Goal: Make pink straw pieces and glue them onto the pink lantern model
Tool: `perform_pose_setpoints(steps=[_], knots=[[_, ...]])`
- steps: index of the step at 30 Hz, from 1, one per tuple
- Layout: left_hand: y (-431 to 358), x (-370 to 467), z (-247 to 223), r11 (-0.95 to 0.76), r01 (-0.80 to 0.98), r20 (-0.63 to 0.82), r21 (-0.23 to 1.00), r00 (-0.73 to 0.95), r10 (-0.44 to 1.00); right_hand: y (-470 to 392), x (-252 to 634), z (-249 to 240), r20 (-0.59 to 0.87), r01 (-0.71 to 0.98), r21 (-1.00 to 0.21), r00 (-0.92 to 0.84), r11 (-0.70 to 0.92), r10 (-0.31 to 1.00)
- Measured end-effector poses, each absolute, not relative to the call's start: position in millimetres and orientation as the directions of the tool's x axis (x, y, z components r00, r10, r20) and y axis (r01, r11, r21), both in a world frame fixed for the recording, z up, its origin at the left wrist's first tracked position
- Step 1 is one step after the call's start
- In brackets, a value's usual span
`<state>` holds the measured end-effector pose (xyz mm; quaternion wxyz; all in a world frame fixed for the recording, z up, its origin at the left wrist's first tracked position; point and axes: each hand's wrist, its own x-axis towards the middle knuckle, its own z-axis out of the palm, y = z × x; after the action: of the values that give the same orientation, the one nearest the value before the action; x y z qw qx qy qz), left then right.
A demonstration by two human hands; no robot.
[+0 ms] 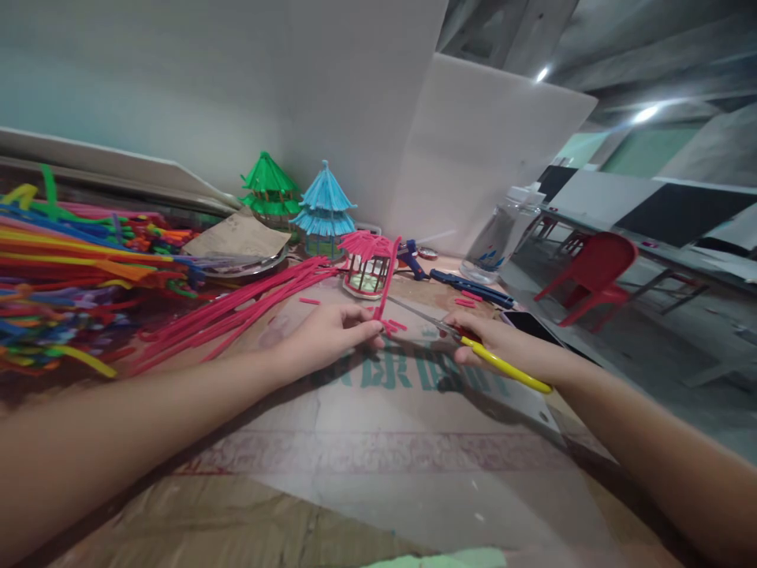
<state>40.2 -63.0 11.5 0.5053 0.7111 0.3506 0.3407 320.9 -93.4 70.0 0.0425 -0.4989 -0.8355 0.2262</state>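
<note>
"Left hand [331, 338], right hand [502, 335]: how are yours set?"

"With the left I pinch the foot of a pink stem [389, 276] between thumb and fingertips, so it stands nearly upright. My right is curled round yellow-handled scissors [507, 365], blades towards the stem. Whether the blades are parted, I can't tell."

"So what step is that?"

"Steadying and lining up, I'd judge. A clean snip would call for a still left hand, the blades square across the stem, and my fingertips out of their line."

"And around you, biggest first?"

"A pale upright board [348, 118] behind the worktop [236, 513]. On my left, a heap of mixed coloured stems [88, 256], with a pink bundle [248, 298] beside it."

"Any containers?"

"On the right, a clear bottle [494, 244] with a white top; I can make out blue marks low down, but not what's in it. Over on the left, a shallow metal dish [284, 256] with brown paper [236, 237] lying across it, hiding whatever is under."

"And the small things?"

"Blue model pavilion [325, 197] and green one [267, 177] at the back; nearer, a pink-roofed one [367, 246], just beside my stem, something pale green inside its posts. Smallest are the pink snippets [396, 325] by my left fingertips."
</note>
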Motion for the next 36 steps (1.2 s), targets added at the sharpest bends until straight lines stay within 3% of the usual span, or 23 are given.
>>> perform_pose_setpoints(steps=[6, 13, 36], knots=[[-68, 43, 16, -0.209, 0.196, 0.071, 0.958, 0.544, 0.836, -94, 319, 68, -0.159, 0.779, -0.443, -0.556, 0.444, 0.816], [-70, 43, 18, -0.292, 0.221, 0.116, 0.931, 0.578, 0.808, -93, 319, 65, -0.167, 0.755, -0.5, -0.565, 0.424, 0.808], [-74, 43, 25, -0.251, 0.213, 0.084, 0.944, 0.582, 0.809, -96, 317, 69, -0.207, 0.755, -0.52, -0.566, 0.4, 0.798]])
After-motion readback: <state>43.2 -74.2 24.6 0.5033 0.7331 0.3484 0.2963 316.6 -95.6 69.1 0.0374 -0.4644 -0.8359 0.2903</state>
